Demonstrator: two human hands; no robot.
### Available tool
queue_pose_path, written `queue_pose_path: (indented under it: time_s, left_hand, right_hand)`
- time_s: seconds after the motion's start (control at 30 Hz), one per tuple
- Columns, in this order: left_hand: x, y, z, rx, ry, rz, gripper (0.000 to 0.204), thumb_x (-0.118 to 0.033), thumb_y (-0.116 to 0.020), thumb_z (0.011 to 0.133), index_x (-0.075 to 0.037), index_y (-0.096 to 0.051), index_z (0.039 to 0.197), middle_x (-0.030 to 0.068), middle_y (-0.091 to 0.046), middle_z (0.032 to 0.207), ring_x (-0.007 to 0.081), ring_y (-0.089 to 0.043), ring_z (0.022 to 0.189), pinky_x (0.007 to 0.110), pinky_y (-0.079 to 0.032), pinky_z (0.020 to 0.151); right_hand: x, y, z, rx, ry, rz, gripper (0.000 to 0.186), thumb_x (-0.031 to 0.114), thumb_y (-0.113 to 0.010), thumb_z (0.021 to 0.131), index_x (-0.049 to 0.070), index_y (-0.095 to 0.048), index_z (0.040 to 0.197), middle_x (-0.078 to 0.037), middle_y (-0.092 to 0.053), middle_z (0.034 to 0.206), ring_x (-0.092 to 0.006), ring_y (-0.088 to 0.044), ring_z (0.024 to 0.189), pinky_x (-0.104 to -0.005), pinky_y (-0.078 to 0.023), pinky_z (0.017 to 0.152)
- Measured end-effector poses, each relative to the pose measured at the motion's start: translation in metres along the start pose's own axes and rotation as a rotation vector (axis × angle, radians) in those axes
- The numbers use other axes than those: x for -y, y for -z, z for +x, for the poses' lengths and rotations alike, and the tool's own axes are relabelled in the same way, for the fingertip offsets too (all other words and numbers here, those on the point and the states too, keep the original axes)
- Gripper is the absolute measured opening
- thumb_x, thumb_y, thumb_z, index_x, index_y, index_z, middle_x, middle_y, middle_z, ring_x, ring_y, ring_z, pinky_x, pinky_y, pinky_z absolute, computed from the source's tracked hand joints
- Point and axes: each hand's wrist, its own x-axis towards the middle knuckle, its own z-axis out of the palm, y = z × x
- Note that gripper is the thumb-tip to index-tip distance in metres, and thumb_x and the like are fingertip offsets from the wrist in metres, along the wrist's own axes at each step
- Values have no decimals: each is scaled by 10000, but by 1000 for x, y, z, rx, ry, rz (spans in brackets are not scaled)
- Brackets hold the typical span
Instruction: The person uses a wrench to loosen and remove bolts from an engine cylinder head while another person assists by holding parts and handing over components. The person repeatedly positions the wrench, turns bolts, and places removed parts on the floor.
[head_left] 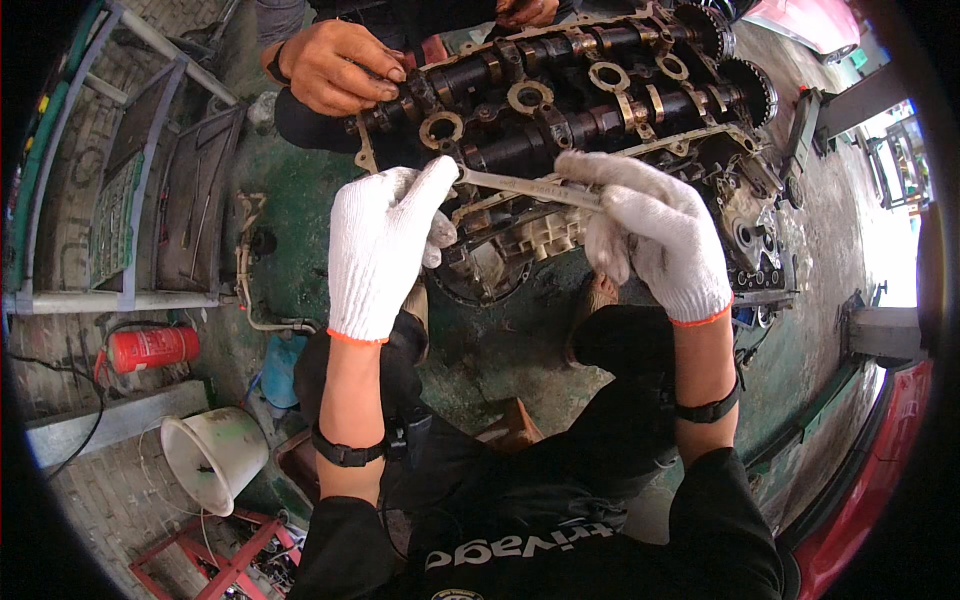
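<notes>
One silver metal wrench (530,188): our white-knit-gloved left hand (375,245) pinches one end, white-knit-gloved right hand (670,235) closes round the other — presumably steadying it — near the oily dark-metal engine (585,135).

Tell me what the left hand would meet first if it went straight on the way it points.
Past the wrench at its fingertips, the left hand would likely meet the left end of the engine; the height between them is unclear.

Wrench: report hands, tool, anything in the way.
Left hand on one end, right hand on the other. Wrench spanning between them. Possible obstruction: co-worker's hand near far camshaft.
</notes>
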Motion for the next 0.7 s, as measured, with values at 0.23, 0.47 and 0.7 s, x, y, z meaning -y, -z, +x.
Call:
queue_pose_path:
  time_s: [0.23,0.47,0.7]
  left_hand:
    - [1,-3,0,5,-13,-18,402,-329,-680,981,45,-715,838,92,-682,617,106,-629,500,247,-452,448]
    - [1,-4,0,6,-39,2,386,-316,-678,984,41,-714,842,81,-680,619,98,-618,500,247,-451,458]
    - [9,-6,5,-22,-88,6,394,-297,-699,970,31,-669,755,65,-644,600,85,-564,508,265,-414,481]
  right_hand:
    - [-11,2,7,-184,121,20,297,142,-584,1003,-72,-670,1189,-87,-705,764,-84,-588,578,-207,-450,548]
    - [5,4,-3,78,-212,-260,273,146,-648,964,-65,-690,1133,-96,-740,803,-94,-642,604,-222,-507,553]
    - [-42,-77,-2,425,-435,209,263,126,-618,986,-25,-617,1201,-105,-735,974,-110,-664,719,-217,-527,654]
